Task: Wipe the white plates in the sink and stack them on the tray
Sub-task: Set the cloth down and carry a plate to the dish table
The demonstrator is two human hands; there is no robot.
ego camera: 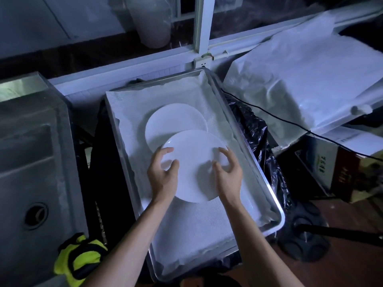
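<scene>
A white plate (193, 160) is held over the metal tray (267, 187), which is lined with a white cloth. My left hand (163, 175) grips the plate's left edge and my right hand (227, 172) grips its right edge, thumbs on top. Farther back on the tray cloth lies a second white plate (174, 119), partly covered by the held one. The steel sink (31, 146) is at the left, and no plates are visible in it.
A yellow-green cloth (79, 257) lies on the sink's front corner. Black plastic bagging (257, 129) hangs beside the tray's right side. A surface draped in white sheeting (306, 75) stands at the right, with a black cable (290, 121) running across it. Boxes (339, 162) sit below it.
</scene>
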